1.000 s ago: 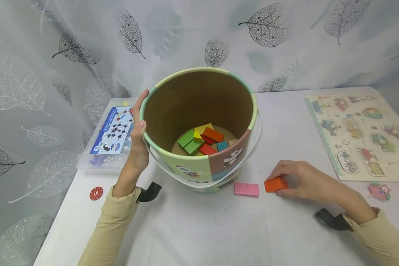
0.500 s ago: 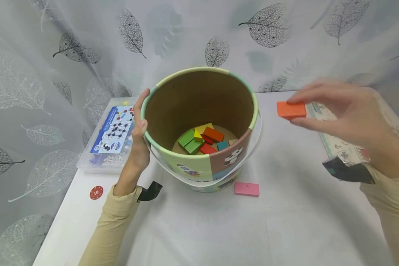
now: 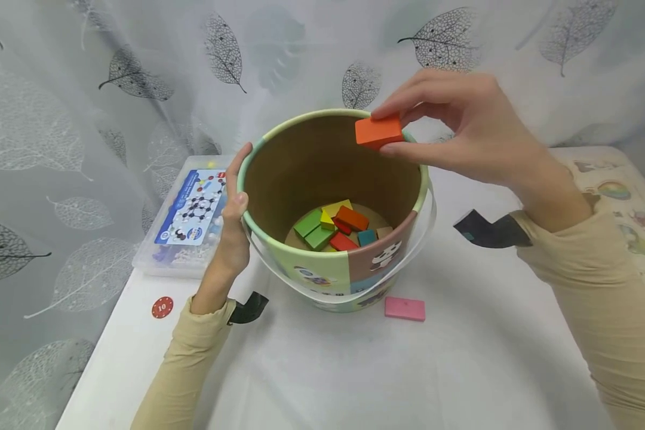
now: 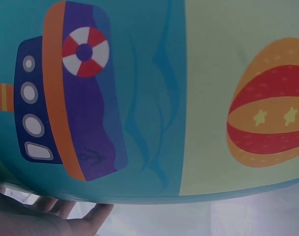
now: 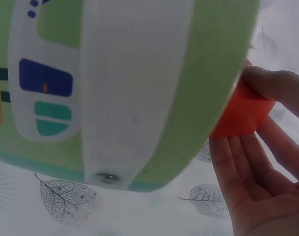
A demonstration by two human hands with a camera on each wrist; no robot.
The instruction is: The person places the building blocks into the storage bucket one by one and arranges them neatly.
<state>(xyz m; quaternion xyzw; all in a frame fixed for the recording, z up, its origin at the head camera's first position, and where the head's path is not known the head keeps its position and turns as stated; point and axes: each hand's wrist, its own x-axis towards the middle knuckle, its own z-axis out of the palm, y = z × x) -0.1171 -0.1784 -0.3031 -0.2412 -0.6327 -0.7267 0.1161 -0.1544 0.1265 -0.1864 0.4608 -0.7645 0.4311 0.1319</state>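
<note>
A large round bucket [image 3: 301,263] with a pastel rim and cartoon prints stands upright mid-table. My left hand [image 3: 233,230] holds its left rim, thumb nearer me and a finger reaching toward the back; in the left wrist view its fingertips meet the rim. An orange building block [image 3: 373,132] hangs over the bucket's right back rim, pinched between the thumb and fingers of my right hand [image 3: 457,128]. In the right wrist view the bucket's wall hides part of that block. Down inside lie several building blocks [image 3: 317,236], green, yellow, red, orange, blue and plain wood.
A pink flat block [image 3: 405,309] lies on the white table [image 3: 355,370] in front of the bucket. The bucket's white handle [image 3: 427,221] hangs down. At left are a clear plastic case [image 3: 163,257] and a red chip [image 3: 162,307]; a puzzle board [image 3: 620,197] is at right.
My right hand has lifted the orange block from the table, swung it up and then left to above the bucket's rim. My left hand stays at the rim.
</note>
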